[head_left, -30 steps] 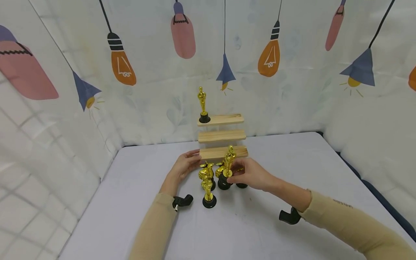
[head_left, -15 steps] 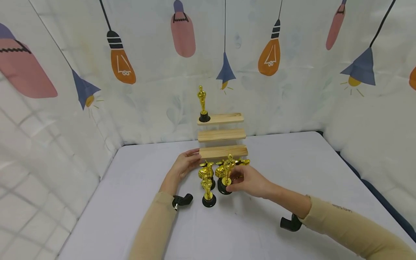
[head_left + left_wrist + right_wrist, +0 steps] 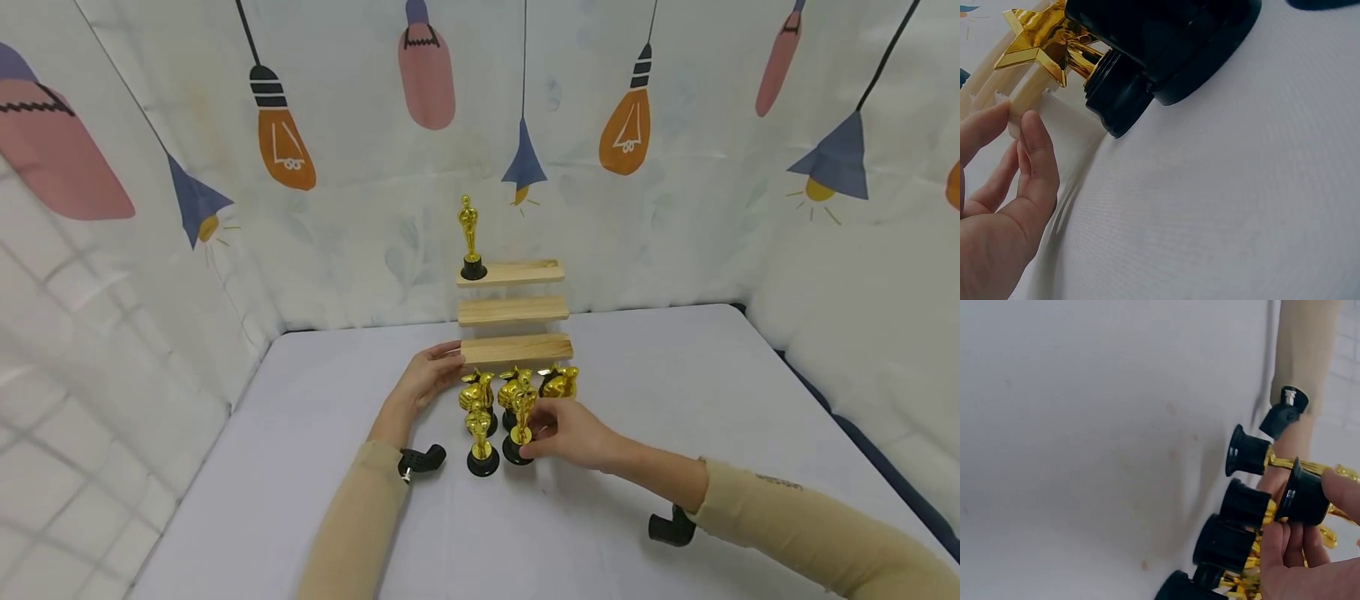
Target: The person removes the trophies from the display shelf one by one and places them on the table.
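My right hand [image 3: 573, 435] pinches a gold figure trophy [image 3: 522, 410] near its black base; in the right wrist view that base [image 3: 1305, 492] sits between thumb and fingers. It is upright, beside another gold figure trophy [image 3: 478, 427]. Behind them stands a row of gold trophies on black bases, a left one [image 3: 472, 394], a middle one [image 3: 514, 385] and a right one [image 3: 557, 383]; the left wrist view shows a gold star [image 3: 1038, 44]. My left hand [image 3: 426, 383] holds the left end of the lowest wooden step [image 3: 517, 348] between thumb and fingers.
Above the lowest step are a middle wooden step [image 3: 513, 311] and a top step [image 3: 525, 272]. A gold figure trophy [image 3: 469, 237] stands on the top step's left end. The white-covered table [image 3: 675, 392] meets a fabric wall [image 3: 337, 250] printed with lamps.
My right hand has brought the figure trophy down and toward me, from over the back row to beside the front-left trophy. My left hand has stayed at the step.
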The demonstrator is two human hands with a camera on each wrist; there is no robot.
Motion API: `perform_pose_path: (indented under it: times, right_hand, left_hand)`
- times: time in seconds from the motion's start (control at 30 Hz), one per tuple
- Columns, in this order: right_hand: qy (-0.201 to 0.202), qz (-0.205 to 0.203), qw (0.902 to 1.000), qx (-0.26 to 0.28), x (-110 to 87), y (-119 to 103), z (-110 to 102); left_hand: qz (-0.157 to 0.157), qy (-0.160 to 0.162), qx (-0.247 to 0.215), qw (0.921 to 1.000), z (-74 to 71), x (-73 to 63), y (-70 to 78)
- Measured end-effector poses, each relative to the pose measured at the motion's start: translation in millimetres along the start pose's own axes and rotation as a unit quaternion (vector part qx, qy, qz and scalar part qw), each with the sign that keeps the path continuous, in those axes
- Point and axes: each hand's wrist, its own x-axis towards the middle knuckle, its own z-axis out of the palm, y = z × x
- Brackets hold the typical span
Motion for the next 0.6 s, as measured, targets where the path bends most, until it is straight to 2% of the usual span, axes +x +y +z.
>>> perform_pose_path:
  times: [0.23,0.6]
  right_hand:
    - [-0.012,-0.005,0.9999,0.008,3.5,11,4]
    - [-0.012,0.005,0.9999,0.005,9.8,24,14]
  left_hand:
    - [-0.001,0.001,-0.003,1.0,0.7,0.5,2.4]
    - [0.002,-0.001,-0.01,1.0,-0.7,2.8,-2.1]
